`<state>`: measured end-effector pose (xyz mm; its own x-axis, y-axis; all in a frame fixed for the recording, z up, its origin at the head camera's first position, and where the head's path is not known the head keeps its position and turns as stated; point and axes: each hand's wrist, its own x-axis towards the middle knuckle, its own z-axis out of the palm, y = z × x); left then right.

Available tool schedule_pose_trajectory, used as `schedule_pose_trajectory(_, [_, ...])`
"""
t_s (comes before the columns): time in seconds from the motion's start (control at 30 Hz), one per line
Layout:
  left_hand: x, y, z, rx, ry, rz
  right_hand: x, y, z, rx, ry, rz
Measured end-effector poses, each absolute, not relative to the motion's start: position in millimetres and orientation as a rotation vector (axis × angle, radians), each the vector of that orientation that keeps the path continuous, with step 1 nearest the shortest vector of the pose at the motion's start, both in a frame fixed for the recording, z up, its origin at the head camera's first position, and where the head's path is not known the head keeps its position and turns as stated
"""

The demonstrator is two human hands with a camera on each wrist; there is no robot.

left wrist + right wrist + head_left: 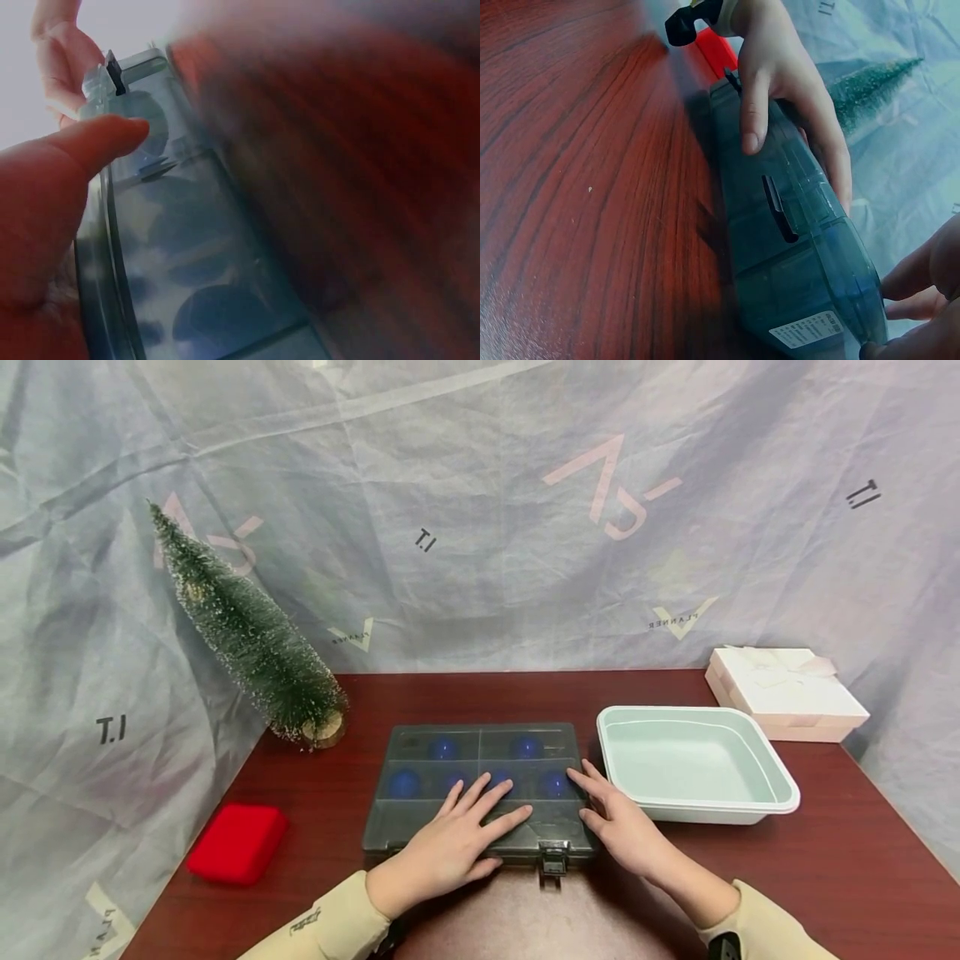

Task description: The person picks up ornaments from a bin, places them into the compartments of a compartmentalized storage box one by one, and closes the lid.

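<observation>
A dark translucent compartment box (420, 822) lies on the table with its lid down. Through the lid several blue balls (445, 748) show, spread over its compartments. My left hand (457, 839) rests flat on the lid, fingers spread and straight; its thumb lies along the front side in the right wrist view. At the right edge of the box my right hand (626, 827) touches the lid's side with extended fingers. A black latch (553, 860) sticks out at the front, also visible in the right wrist view. My left palm hides part of the lid.
Right of the box stands a pale green plastic tray (701, 814), with a white gift box (795, 689) behind it. A small frosted Christmas tree (247, 627) leans at the back left. Nearer on the left lies a red box (236, 843). A grey printed cloth (480, 527) hangs behind the table.
</observation>
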<state>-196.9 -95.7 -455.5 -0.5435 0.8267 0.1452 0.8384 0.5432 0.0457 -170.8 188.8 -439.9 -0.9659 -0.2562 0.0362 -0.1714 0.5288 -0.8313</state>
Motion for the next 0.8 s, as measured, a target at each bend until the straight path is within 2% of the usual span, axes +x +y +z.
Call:
schedule_pose_trajectory(0.47, [-196.8,-95.0,-456.9,-1.439,-2.673,-0.096,-167.6,190.7,-440.0,-0.379,2.679,-1.441])
schedule_pose_trajectory(0.63, [-196.7,-94.4,-457.4,-1.442,-2.672,-0.116,-157.3,195.8,-432.4,-0.497,2.744,-1.500])
schedule_pose_trajectory(0.8, [-196.2,-94.5,-456.7,-1.431,-2.688,-0.125,-148.8,204.5,-422.2,-0.711,2.219,-1.792])
